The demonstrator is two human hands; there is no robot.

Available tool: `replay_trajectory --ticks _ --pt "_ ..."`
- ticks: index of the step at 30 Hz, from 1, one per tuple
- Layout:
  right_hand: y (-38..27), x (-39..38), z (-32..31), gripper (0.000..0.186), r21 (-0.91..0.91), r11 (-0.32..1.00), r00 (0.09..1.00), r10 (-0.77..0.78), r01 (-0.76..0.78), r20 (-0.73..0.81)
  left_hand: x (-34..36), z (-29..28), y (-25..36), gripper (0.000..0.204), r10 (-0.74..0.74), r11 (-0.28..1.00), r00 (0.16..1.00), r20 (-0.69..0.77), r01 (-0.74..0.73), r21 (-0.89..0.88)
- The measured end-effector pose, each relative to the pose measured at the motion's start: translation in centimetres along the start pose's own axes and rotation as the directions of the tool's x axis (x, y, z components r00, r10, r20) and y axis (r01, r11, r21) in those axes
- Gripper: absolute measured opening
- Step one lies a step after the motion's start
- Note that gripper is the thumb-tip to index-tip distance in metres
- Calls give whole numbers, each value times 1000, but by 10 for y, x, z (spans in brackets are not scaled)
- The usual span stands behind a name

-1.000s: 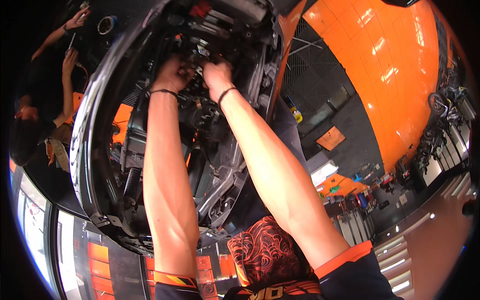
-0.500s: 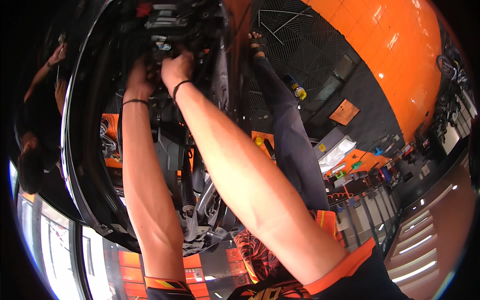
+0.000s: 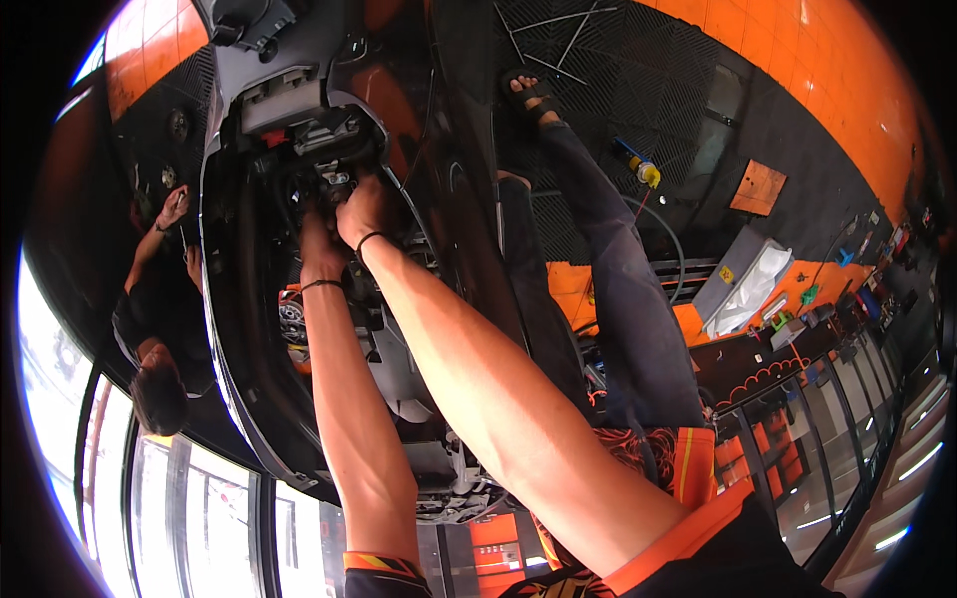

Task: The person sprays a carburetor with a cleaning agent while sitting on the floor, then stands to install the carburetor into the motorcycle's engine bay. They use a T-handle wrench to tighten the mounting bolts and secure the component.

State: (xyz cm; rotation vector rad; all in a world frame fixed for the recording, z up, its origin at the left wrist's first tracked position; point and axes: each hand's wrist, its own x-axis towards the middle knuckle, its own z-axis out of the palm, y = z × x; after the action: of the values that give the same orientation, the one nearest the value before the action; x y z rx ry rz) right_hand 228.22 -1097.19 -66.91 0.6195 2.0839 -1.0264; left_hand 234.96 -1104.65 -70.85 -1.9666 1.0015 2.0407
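Note:
Both my arms reach deep into the opened body of a dark motor scooter (image 3: pixel 269 359). My left hand (image 3: pixel 319 244) is in shadow among its inner parts, with the fingertips hidden. Beside it, nearly touching, my right hand (image 3: pixel 363 211) is closed with curled fingers; whatever they grip is out of sight. Just beyond the hands sits a small shiny metal part (image 3: pixel 340 179). Farther up is a grey plastic housing (image 3: pixel 284 103).
At the left, a co-worker (image 3: pixel 159 329) crouches beside the scooter, one hand raised. To the right, on dark mats, lie a yellow-and-blue tool (image 3: pixel 643 169), an orange square plate (image 3: pixel 758 188) and a grey box (image 3: pixel 738 274) with white sheeting. Thin metal rods (image 3: pixel 553 45) lie at the top.
My view has swung, so the scooter, legs and floor items sit differently, and more of the co-worker and scooter top shows. My hands remain close together inside the scooter.

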Motion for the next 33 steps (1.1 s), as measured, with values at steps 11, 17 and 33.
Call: replay_trajectory --ticks 11,17,33 --pt "12 9 7 41 90 995 995 -44 52 -89 -2 13 -6 51 155 974 986 -67 -141 177" --pt "18 20 3 44 33 995 994 -90 92 -58 -35 40 11 54 482 534 875 -40 -257 805" --pt "9 13 -14 31 10 996 995 -90 90 53 -27 20 45 57 421 394 874 242 -416 819"
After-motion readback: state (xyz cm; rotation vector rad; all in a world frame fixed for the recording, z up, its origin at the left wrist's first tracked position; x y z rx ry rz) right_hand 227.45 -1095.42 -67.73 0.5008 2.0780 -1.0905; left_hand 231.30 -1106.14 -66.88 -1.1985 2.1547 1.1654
